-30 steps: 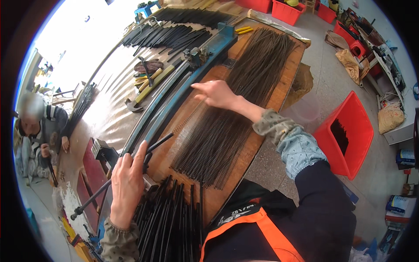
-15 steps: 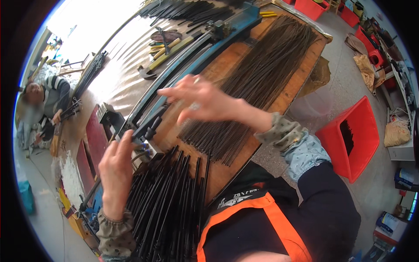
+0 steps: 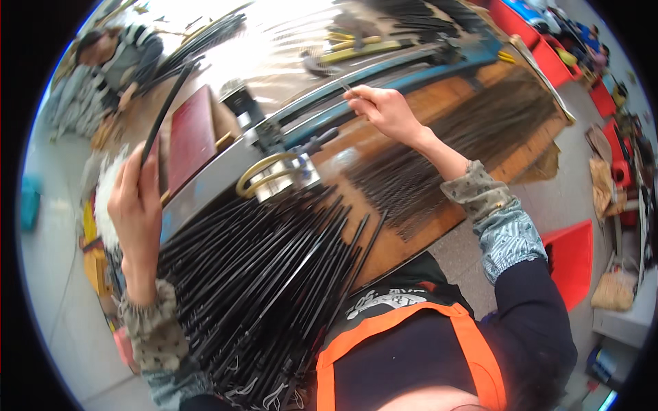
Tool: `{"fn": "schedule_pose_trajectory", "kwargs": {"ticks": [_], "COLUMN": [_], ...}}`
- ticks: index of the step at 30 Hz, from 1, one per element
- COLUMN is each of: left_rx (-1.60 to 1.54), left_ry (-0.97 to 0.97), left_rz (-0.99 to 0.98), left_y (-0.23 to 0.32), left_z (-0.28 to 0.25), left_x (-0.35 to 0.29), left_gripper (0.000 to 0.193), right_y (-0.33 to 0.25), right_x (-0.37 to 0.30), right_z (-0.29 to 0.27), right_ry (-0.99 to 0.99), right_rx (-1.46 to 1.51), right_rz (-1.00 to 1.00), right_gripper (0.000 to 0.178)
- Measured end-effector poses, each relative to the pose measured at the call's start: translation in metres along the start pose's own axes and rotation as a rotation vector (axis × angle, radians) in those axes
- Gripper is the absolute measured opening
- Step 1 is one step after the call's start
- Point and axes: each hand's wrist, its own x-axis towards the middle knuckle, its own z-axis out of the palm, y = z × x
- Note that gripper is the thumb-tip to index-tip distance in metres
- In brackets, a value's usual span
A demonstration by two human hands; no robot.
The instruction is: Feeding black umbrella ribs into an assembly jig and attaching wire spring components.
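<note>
My left hand (image 3: 134, 209) is closed around a slim black rod (image 3: 168, 109), which slants up and away from it. My right hand (image 3: 389, 115) is raised over the long rail (image 3: 411, 79). Its fingers are pinched together, and a thin dark tip sticks out of them, too blurred to name. Between my hands sits a metal clamp fixture (image 3: 274, 175) with a yellow hose (image 3: 250, 179). Many black rods (image 3: 253, 281) lie in a fanned heap below it. Long thin coiled springs (image 3: 439, 144) are spread on the wooden bench (image 3: 391, 250) beneath my right forearm.
A dark red board (image 3: 192, 137) lies beyond my left hand. A hammer (image 3: 356, 53) and more black rods (image 3: 425, 20) are on the far side of the rail. Another person (image 3: 116, 75) works at the far left. A red bin (image 3: 570, 264) stands at the right.
My left hand has moved left and now holds a black rod. My right hand has gone up and right, its fingers now pinched. The view has shifted too.
</note>
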Motion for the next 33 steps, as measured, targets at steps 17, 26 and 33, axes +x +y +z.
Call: {"fn": "schedule_pose_trajectory", "kwargs": {"ticks": [17,26,33], "left_rx": [-0.102,-0.095,-0.082], "left_ry": [-0.058,-0.049,-0.045], "left_rz": [-0.484,-0.424,-0.375], "left_y": [-0.046,-0.054,-0.052], "left_z": [-0.041,-0.022,-0.022], "left_x": [-0.092,-0.094,-0.087], "left_gripper": [0.029,0.027,0.028], "right_y": [-0.122,-0.115,-0.147], "right_x": [0.119,0.116,0.118], "right_z": [0.123,0.115,0.137], "right_ry": [-0.624,-0.506,-0.717], "right_rx": [0.236,0.413,-0.200], "right_rz": [-0.170,-0.079,-0.461], "right_gripper": [0.022,0.019,0.017]}}
